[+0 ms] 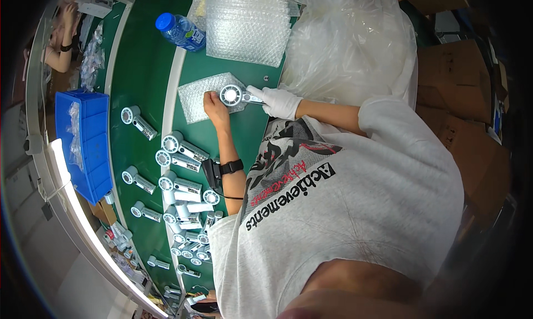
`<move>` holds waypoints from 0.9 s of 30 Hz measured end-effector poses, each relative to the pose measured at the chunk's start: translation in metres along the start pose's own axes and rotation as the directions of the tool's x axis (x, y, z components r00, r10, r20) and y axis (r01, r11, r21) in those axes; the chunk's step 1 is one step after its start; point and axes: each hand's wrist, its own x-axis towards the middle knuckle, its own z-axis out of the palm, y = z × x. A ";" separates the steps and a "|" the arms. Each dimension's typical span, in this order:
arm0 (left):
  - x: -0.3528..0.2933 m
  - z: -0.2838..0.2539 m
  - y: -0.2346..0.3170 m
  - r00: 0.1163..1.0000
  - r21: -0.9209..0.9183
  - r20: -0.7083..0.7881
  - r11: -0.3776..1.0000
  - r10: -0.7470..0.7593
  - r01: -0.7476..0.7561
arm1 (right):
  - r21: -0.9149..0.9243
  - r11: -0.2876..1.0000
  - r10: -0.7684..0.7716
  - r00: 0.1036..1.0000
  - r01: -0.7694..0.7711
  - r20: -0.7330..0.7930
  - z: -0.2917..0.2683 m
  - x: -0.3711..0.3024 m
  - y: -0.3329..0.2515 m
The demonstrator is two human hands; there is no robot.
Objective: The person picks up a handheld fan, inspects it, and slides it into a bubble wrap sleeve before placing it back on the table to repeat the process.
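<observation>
My right hand (282, 103), in a white glove, is closed round the handle of a small handheld fan (231, 95) with a pale blue ring-shaped head. That head lies over a bubble-wrap bag (192, 104) on the green table. My left hand (215, 109), bare and with a black band at the wrist, rests over the middle of the bag beside the fan's head. Its fingers are bent together and appear to pinch the bag's film; their tips are partly hidden.
Several handheld fans (183, 147) lie along the table to the left of my left forearm, some on the green strip beyond a white rail. A stack of bubble-wrap bags (247, 28), a blue bottle (180, 31), a blue bin (91, 147) and a large clear plastic sack (350, 47) stand around. Another person's arm (58, 55) shows far left.
</observation>
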 end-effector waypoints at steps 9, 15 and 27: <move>-0.024 0.031 0.014 0.848 0.465 0.158 0.719 0.506 -0.516 | 0.945 0.308 0.312 0.950 -0.113 0.012 -0.031 -0.029 0.013; -0.010 0.019 0.008 0.983 0.401 0.184 0.914 -0.008 -0.067 | 0.884 0.467 0.126 0.990 -0.007 -0.059 -0.002 -0.024 0.023; -0.038 -0.019 0.036 0.818 0.464 0.068 0.708 0.572 -0.533 | 0.711 0.459 0.024 0.807 -0.533 0.590 -0.050 0.038 -0.020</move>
